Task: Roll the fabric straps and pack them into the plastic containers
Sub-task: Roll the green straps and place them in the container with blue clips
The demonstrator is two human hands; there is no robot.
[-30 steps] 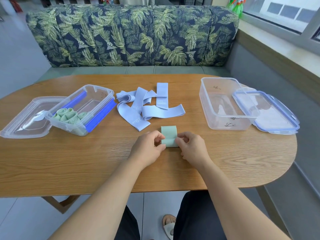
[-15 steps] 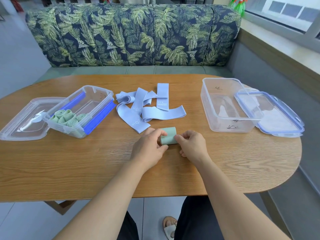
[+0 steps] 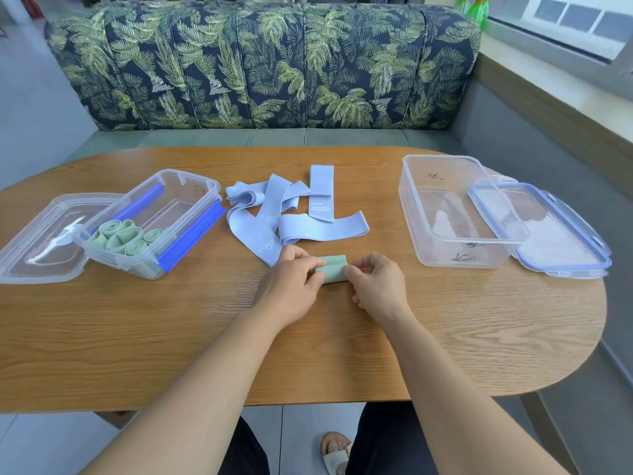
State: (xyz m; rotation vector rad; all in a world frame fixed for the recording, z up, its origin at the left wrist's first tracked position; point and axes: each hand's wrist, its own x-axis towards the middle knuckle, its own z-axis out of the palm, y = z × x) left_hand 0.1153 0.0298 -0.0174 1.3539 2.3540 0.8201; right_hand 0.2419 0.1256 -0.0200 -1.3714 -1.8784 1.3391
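A pale green strap (image 3: 331,270) lies on the wooden table (image 3: 171,337), wound into a short roll. My left hand (image 3: 291,286) pinches its left end and my right hand (image 3: 376,286) pinches its right end. Just behind them a loose pile of light blue straps (image 3: 294,214) lies flat and unrolled. At the left stands a clear container with blue clips (image 3: 164,221) that holds several rolled green straps (image 3: 123,236). A larger clear container (image 3: 455,214) stands at the right with nothing inside.
A clear lid (image 3: 37,241) lies left of the blue-clipped container. Another lid with a blue rim (image 3: 548,231) leans against the right container. A leaf-patterned sofa (image 3: 263,63) runs behind the table. The table's rounded right edge is near a window ledge.
The flat part of the green strap has been wound up, so the roll is now thicker and sits further from me. Both hands moved forward with it.
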